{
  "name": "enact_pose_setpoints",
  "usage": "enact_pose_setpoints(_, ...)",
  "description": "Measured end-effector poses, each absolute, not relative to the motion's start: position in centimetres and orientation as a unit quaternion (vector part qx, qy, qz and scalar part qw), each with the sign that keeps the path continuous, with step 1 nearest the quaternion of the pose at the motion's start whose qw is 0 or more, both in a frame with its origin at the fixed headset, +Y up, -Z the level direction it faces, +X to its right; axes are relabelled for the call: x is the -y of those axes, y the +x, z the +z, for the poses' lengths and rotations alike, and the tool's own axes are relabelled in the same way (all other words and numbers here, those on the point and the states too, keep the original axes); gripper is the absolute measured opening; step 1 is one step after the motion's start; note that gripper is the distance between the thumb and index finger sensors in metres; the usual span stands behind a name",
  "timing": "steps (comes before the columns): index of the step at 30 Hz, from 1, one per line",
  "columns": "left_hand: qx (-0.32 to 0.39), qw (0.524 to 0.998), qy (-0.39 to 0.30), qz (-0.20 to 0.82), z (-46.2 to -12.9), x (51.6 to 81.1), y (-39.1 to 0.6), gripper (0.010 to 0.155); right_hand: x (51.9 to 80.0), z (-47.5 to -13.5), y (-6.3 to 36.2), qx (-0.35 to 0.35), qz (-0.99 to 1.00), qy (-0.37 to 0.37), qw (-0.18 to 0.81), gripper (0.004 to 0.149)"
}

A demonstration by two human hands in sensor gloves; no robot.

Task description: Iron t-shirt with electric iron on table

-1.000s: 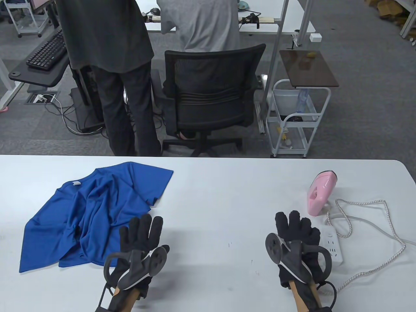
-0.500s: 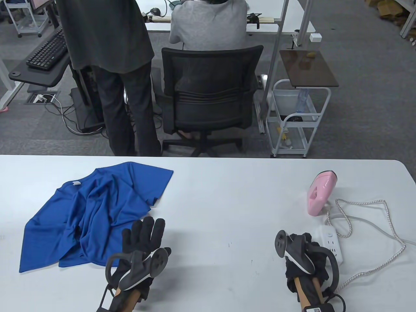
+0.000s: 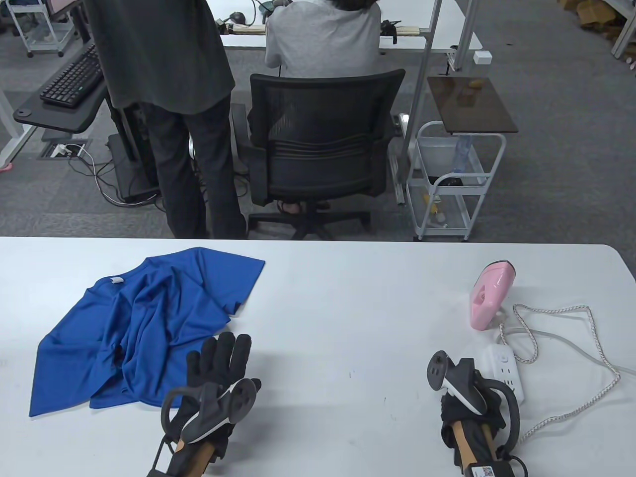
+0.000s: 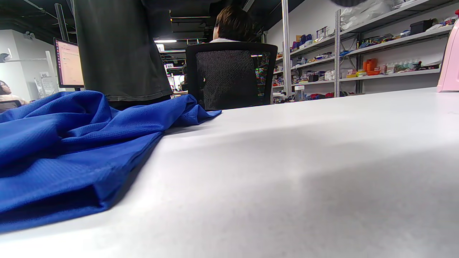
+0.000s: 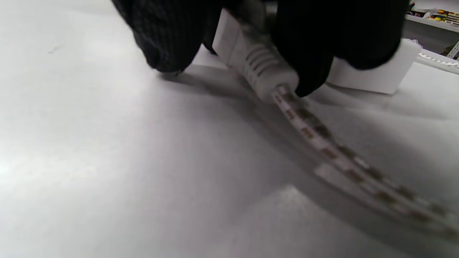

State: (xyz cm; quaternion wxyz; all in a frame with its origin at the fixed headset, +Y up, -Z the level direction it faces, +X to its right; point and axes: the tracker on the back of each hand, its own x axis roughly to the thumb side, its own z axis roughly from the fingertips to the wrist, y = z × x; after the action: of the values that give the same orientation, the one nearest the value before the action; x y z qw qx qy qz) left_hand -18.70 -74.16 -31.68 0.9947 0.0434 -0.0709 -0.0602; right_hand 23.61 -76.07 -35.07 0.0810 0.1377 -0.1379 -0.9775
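A crumpled blue t-shirt lies on the left of the white table; it also shows in the left wrist view. A pink iron stands on end at the right. Its braided cord loops beside a white power strip. My left hand lies flat with fingers spread, its fingertips at the shirt's near edge. My right hand is curled just in front of the power strip. In the right wrist view its fingers pinch the white plug of the cord.
Beyond the table's far edge a person sits in a black office chair and another stands beside it. A white trolley stands to their right. Bare table top lies between my hands.
My right hand has curled its fingers from flat and drawn back toward me, now gripping the plug. My left hand has barely shifted. The shirt and iron have not moved.
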Motion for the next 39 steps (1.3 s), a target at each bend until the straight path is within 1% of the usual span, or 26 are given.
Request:
enact_pose_setpoints(3, 0.071, 0.995, 0.040, -0.059, -31.6, 74.1, -18.7, 0.088, 75.7, -35.0, 23.7, 0.127, -0.980, 0.137, 0.069, 0.058)
enact_pose_setpoints(5, 0.071, 0.995, 0.041, -0.058, -31.7, 74.1, -18.7, 0.088, 75.1, -35.0, 23.8, 0.106, -0.983, 0.135, 0.071, 0.058)
enact_pose_setpoints(8, 0.071, 0.995, 0.041, -0.056, -31.7, 74.1, -18.7, 0.088, 73.8, -34.7, 24.1, 0.073, -0.987, 0.130, 0.065, 0.052)
enact_pose_setpoints(13, 0.073, 0.995, 0.030, -0.054, -31.7, 74.2, -18.7, 0.089, 71.6, -34.2, 24.8, 0.043, -0.990, 0.131, 0.018, 0.047)
enact_pose_setpoints(16, 0.073, 0.995, 0.030, -0.054, -31.7, 74.2, -18.7, 0.089, 70.6, -33.9, 25.8, 0.019, -0.990, 0.142, 0.007, 0.048)
enact_pose_setpoints(18, 0.075, 0.995, 0.032, -0.053, -31.7, 74.2, -18.6, 0.088, 70.3, -33.8, 26.7, 0.004, -0.988, 0.152, -0.008, 0.054)
enact_pose_setpoints(20, 0.078, 0.995, 0.033, -0.054, -31.7, 74.2, -18.5, 0.088, 70.2, -33.8, 27.7, -0.015, -0.986, 0.167, -0.012, 0.057)
enact_pose_setpoints(26, 0.080, 0.995, 0.032, -0.058, -31.7, 74.3, -18.3, 0.088, 70.6, -33.8, 30.0, -0.008, -0.978, 0.207, -0.020, 0.049)
enact_pose_setpoints(32, 0.082, 0.994, 0.040, -0.055, -31.8, 74.3, -18.3, 0.088, 70.9, -33.6, 31.6, -0.018, -0.967, 0.252, -0.007, 0.051)
enact_pose_setpoints(39, 0.083, 0.994, 0.038, -0.056, -31.7, 74.3, -18.3, 0.087, 71.8, -33.7, 32.3, -0.007, -0.965, 0.262, -0.011, 0.049)
